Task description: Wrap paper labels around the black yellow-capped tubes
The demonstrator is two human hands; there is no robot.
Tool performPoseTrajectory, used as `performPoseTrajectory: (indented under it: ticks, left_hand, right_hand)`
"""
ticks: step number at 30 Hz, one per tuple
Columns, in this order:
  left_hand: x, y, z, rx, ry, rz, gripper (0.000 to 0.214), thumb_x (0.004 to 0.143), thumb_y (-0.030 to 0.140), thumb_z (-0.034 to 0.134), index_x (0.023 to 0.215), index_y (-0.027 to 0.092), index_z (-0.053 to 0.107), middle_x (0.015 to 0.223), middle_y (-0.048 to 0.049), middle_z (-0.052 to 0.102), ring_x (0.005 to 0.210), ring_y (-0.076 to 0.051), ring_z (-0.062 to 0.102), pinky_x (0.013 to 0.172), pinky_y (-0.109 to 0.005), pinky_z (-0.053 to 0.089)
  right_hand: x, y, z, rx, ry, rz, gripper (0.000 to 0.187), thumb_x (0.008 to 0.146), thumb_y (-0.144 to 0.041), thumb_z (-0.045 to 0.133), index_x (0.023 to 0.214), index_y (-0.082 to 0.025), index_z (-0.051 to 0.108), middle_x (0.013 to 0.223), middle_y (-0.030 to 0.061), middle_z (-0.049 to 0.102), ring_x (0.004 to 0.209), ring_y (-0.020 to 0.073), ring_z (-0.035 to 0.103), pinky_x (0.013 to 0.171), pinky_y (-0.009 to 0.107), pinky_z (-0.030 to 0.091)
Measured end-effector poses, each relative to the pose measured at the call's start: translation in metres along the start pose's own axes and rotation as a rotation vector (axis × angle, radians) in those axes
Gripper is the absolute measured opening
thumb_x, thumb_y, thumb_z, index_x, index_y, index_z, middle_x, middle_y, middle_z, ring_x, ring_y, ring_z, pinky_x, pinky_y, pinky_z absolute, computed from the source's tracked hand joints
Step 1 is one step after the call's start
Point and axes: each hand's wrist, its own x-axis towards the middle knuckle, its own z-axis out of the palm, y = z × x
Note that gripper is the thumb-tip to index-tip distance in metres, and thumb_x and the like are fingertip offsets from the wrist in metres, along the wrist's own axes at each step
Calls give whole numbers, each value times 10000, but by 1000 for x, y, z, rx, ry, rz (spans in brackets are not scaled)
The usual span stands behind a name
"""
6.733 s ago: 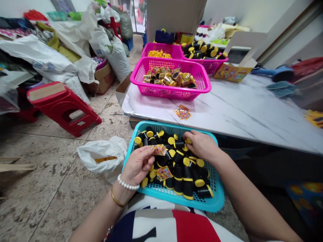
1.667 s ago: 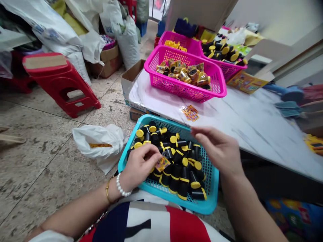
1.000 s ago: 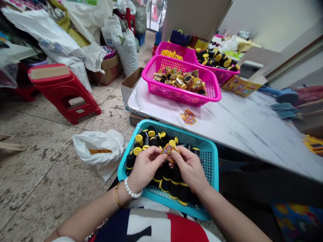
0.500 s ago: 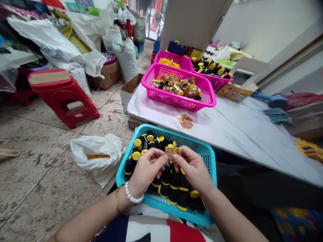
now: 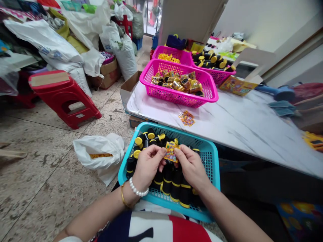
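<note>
Between my two hands is a small printed sticker (image 5: 171,152), orange and yellow with coloured figures. My left hand (image 5: 149,165) pinches its left edge between thumb and fingers. On its right side, my right hand (image 5: 190,164) grips it the same way. Both hands are over a turquoise basket (image 5: 214,168) on my lap. Inside the basket lie several black cylinders with yellow caps and rims (image 5: 168,183), partly hidden by my hands. A small pile of similar stickers (image 5: 187,118) rests on the table edge beyond the basket.
On the marble-patterned table (image 5: 227,121) stands a pink basket (image 5: 176,97) of gold-labelled cylinders. Behind are pink baskets with yellow pieces (image 5: 168,58) and black cylinders (image 5: 213,60). To the left are a white bag (image 5: 101,158) and a red stool (image 5: 65,97).
The sticker has been tilted so more of its printed face shows. Both hands stay on it, shifted slightly. The whole view has moved a little.
</note>
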Motion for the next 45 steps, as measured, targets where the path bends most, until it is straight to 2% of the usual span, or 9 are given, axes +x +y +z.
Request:
performPoseTrajectory:
  ticks: [3,8,12,20,27,33,36,40,45]
  left_hand:
    - [-8,2,1,-13,56,98,261,863,430,601,841,170,615,585,37,535,435,-56,439,392,-170,327]
    - [-15,11,0,165,56,223,272,891,411,567,863,167,684,632,13,530,502,-59,460,435,-168,346]
    - [-15,11,-2,206,61,239,257,887,388,579,876,165,705,666,2,544,517,-58,468,458,-173,360]
    - [-14,9,-5,104,60,149,256,849,402,628,855,153,689,606,19,534,484,-44,438,426,-154,313]
    - [-13,13,-10,25,47,-94,280,735,404,738,805,137,694,468,41,505,398,-41,396,382,-153,261]
    - [-12,18,-21,3,-26,-217,281,723,407,746,753,141,659,405,45,504,315,-31,365,333,-142,174]
    - [-9,20,-32,-83,19,-257,262,733,380,741,765,146,628,458,40,547,289,-19,356,308,-137,138]
    - [-5,20,-42,-163,26,-255,239,743,336,738,807,132,631,612,7,625,308,-1,371,290,-131,117]
    - [-5,19,-39,-237,42,-234,238,728,294,761,830,113,646,660,8,600,406,4,405,322,-96,178]
  right_hand:
    - [0,3,-3,-77,95,-27,405,934,-484,448,646,-200,461,524,-42,452,491,103,403,468,228,319]
    - [-2,9,-2,-211,121,-129,436,957,-472,404,618,-200,440,548,-36,431,520,110,403,505,245,321]
    - [-5,12,-1,-277,125,-171,429,971,-454,381,638,-195,463,567,-33,431,539,113,404,520,250,318]
    - [-7,16,-2,-329,89,-212,398,975,-411,392,644,-197,450,636,-12,480,585,120,449,549,243,343]
    - [-8,12,7,-516,19,-362,372,978,-324,409,625,-208,423,619,-12,447,585,127,436,564,264,323]
    - [0,1,-2,-550,-179,-424,360,999,-309,353,723,-202,558,707,18,562,661,140,503,641,274,391]
    - [-2,2,-12,-771,-189,-420,293,957,-397,458,832,-189,621,806,60,605,790,197,538,740,325,416]
    - [-18,14,-9,-1130,-158,-394,326,769,-476,697,803,-163,614,831,101,591,842,272,509,784,403,425]
    - [-35,24,13,-1154,-118,-410,230,800,-383,666,794,-166,592,867,116,593,874,291,510,801,435,437]
